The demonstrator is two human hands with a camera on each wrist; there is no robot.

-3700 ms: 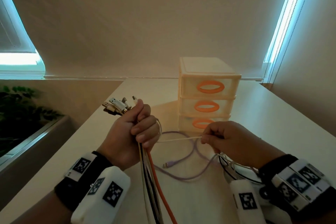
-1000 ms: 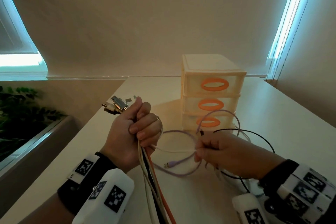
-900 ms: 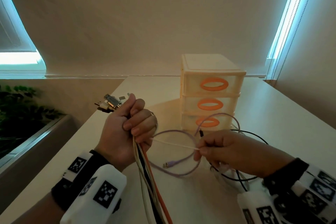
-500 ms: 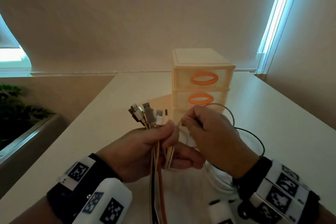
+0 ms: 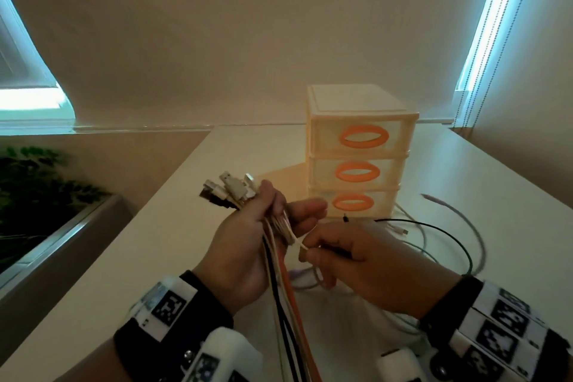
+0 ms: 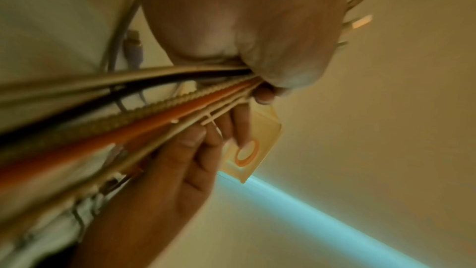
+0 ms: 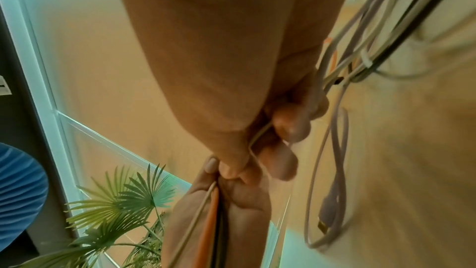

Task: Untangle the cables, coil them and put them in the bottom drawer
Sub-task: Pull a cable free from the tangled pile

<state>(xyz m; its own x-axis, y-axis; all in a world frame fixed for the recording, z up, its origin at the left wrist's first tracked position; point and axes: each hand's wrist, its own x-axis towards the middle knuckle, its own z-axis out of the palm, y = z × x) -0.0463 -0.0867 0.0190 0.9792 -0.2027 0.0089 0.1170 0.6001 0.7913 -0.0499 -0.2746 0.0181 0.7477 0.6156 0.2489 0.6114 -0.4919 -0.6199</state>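
My left hand (image 5: 288,214) grips a bundle of cables (image 5: 279,282) upright above the white table (image 5: 192,226). Several USB plugs (image 5: 229,192) stick out above its thumb; black, white and orange strands hang down from it. Just right of the bundle my right hand (image 5: 305,250) pinches a thin white cable (image 5: 296,237) that runs up into it. The wrist views show the same thin white cable (image 7: 257,136) between the right fingers and the orange cable (image 6: 128,136) in the bundle. The cream drawer unit (image 5: 356,121) stands behind, its bottom drawer (image 5: 353,203) closed.
Loose loops lie on the table right of the hands: a black cable (image 5: 440,231) and a lilac cable (image 5: 465,220), whose plug (image 7: 329,211) shows in the right wrist view. A plant (image 5: 37,189) stands beyond the table's left edge. Window blinds hang at both sides.
My right hand has dropped from the top of the bundle to just below the left fingers, pinching the thin white cable. The lilac and black loops now lie on the table to the right.
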